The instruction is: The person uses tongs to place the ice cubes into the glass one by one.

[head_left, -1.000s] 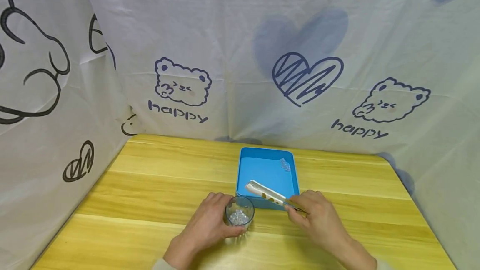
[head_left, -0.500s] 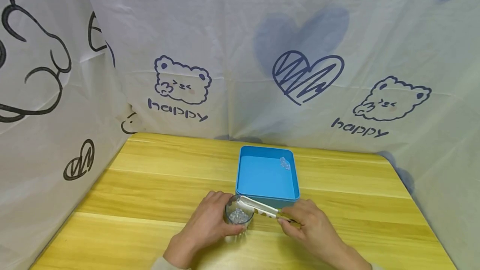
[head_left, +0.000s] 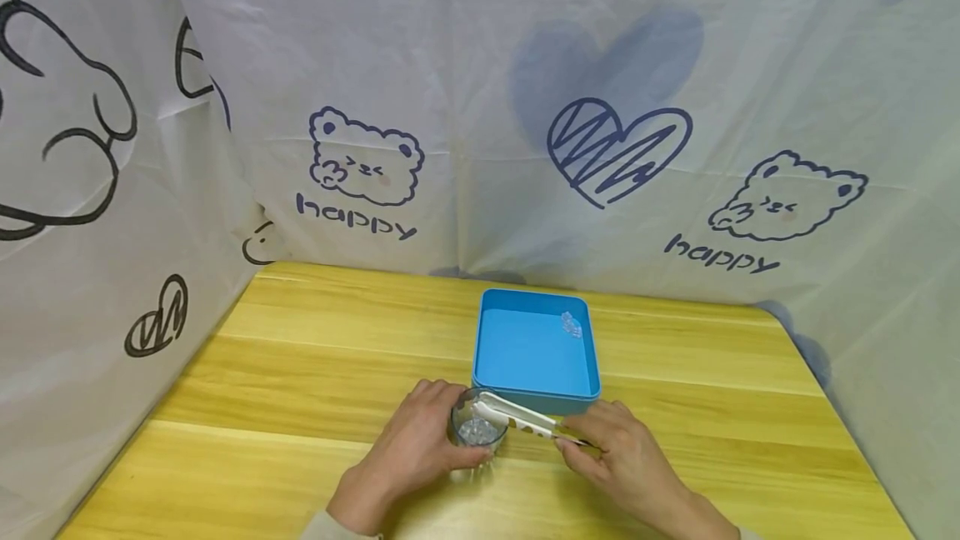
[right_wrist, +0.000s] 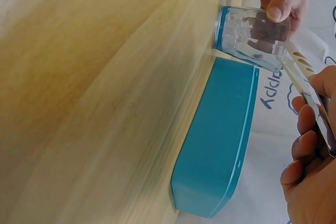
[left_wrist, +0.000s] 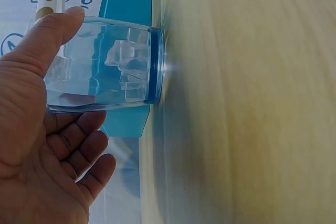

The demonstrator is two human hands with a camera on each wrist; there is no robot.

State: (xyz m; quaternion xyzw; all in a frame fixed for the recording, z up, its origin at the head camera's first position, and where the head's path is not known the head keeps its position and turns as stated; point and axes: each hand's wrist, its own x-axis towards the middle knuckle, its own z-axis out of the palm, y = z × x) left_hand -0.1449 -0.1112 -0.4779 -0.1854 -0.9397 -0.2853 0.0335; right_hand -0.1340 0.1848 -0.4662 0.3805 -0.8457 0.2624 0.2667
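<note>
My left hand grips a clear drinking glass that stands upright on the table, thumb on the near side and fingers behind. Clear ice-like cubes lie at its bottom. Another clear piece shows higher up, near the mouth. With my right hand I hold a pair of tongs, white with gold spots at the arms. Their tips reach over the rim into the mouth of the glass. Just behind the glass sits a blue box with a few clear pieces in its far right corner.
The table has a yellow wood-grain top. A white cloth with printed bears and hearts hangs along its back, and more cloth hangs at the left and right sides.
My right hand has brought the tongs from over the front of the blue box down and left to the glass mouth. The left hand stays on the glass.
</note>
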